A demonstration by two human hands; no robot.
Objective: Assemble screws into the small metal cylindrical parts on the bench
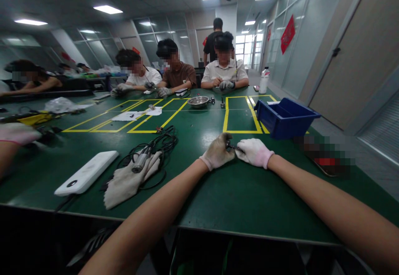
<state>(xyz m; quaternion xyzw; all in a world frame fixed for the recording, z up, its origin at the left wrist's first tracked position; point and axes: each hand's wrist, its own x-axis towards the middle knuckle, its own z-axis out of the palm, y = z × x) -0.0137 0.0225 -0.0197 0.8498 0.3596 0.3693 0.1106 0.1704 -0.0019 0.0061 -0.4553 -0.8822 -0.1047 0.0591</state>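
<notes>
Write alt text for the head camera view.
Left hand and right hand, both gloved, hold a small dark part at a green table. A blue bin stands at right, a white device at left; three people sit opposite.

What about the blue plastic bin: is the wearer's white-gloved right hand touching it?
No, green tabletop shows between the right hand and the blue bin.

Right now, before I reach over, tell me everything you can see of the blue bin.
The blue bin looks like plastic: open-topped, with a lipped rim and walls sloping in toward the base. It stands upright on the green table, beyond the right hand, overlapping yellow tape in this view. The hand isn't touching it. Its floor is mostly hidden.
</notes>
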